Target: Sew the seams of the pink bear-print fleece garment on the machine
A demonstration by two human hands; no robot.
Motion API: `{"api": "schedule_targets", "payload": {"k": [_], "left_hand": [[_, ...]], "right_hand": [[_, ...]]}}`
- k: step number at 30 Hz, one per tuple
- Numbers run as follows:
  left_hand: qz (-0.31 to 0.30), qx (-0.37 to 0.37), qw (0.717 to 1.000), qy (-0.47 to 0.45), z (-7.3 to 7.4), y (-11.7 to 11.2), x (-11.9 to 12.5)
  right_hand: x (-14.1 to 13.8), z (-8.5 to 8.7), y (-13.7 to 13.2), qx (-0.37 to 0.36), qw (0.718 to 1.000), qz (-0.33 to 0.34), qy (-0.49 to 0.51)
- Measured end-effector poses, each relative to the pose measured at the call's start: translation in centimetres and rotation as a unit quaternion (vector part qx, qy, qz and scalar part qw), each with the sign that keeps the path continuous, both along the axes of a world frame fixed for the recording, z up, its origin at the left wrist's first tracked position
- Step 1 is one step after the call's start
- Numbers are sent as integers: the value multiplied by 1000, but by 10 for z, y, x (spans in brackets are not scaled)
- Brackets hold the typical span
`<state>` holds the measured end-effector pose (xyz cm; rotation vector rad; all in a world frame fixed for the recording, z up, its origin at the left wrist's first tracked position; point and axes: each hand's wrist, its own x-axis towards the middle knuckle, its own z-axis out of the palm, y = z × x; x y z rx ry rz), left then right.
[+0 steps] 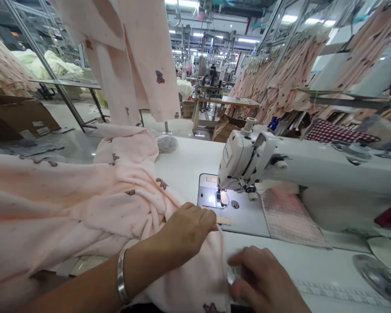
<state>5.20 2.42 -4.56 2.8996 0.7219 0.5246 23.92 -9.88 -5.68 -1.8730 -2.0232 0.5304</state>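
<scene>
A pale pink garment [117,213] with small brown bear prints lies bunched across the left of the table. My left hand [190,228], a silver bangle at its wrist, is closed on the garment near its edge, just in front of the sewing machine's needle plate [247,217]. My right hand [260,274] is beside the garment's right edge, slightly blurred, its thumb and forefinger apart. Whether it touches the fabric I cannot tell. The presser foot [220,198] stands lit above the plate, with no garment cloth under it.
The white sewing machine [299,158] fills the right side. A pink checked cloth [293,217] lies under its arm. A printed ruler strip [339,293] runs along the front right. More pink cloth [150,56] hangs at upper left. A cardboard box [19,117] stands on the floor.
</scene>
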Motion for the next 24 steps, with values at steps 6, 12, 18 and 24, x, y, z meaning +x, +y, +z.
{"api": "schedule_targets", "payload": {"k": [6, 12, 18, 24], "left_hand": [[72, -11, 993, 94, 5, 22, -14], [27, -160, 986, -29, 23, -1, -20], [6, -295, 944, -149, 59, -6, -18], [4, -312, 937, -158, 65, 0, -23]], "right_hand": [[-25, -5, 20, -24, 996, -88, -27], [-23, -3, 13, -58, 983, -80, 152], [-13, -1, 5, -77, 901, -12, 427], [-21, 2, 17, -87, 897, -40, 432]]}}
